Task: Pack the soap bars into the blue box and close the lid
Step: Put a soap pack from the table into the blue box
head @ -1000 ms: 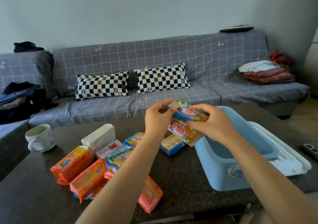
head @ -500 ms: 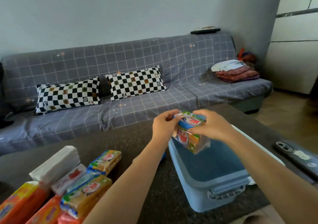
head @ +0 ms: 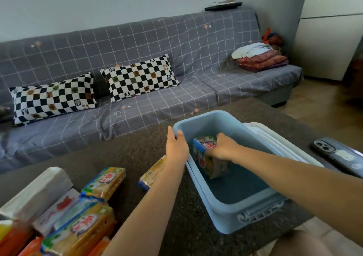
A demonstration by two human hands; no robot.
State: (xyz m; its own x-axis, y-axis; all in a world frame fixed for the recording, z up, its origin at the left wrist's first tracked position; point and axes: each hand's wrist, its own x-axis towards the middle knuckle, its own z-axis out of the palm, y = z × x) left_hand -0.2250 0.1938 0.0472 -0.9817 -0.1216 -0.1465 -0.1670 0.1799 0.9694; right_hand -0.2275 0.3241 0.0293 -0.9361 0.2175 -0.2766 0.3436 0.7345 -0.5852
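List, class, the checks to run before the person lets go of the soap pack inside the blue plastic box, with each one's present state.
1. Right hand grips the wrapped soap pack: ok.
2. Pack lies within the light blue plastic box: ok.
3. Pack rests on the box floor: cannot tell.
4. Left hand steadies the box rim: ok.
5. White lid lies beside the box, not on it: ok.
6. All soap bars packed: not ok, several remain on the table.

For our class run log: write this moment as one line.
step: packing | right hand: lowering soap bars into blue box | left hand: steadying rim | lid: off
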